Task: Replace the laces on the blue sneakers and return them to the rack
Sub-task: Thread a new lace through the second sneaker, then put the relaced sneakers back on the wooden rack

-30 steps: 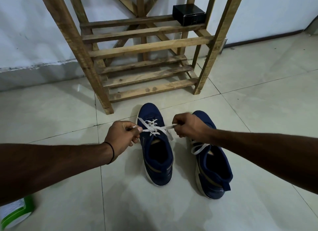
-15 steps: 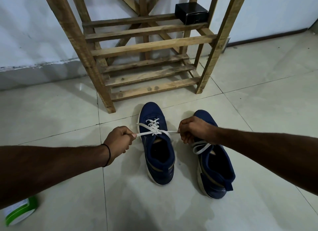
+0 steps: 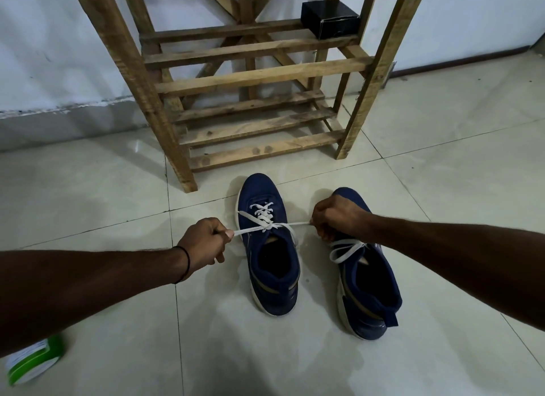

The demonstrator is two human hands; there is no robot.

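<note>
now two hands (image 3: 206, 242) (image 3: 336, 218) grip one lace (image 3: 267, 218), two sneakers (image 3: 271, 248) (image 3: 365, 280).

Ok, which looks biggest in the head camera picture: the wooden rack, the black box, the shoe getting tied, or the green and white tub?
1. wooden rack
2. blue sneaker being tied
3. black box and green-and-white container: they look about alike, and the container is nearer the camera, so I won't rank them.

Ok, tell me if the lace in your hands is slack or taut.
Taut: lace runs straight between left hand and right hand.
</note>
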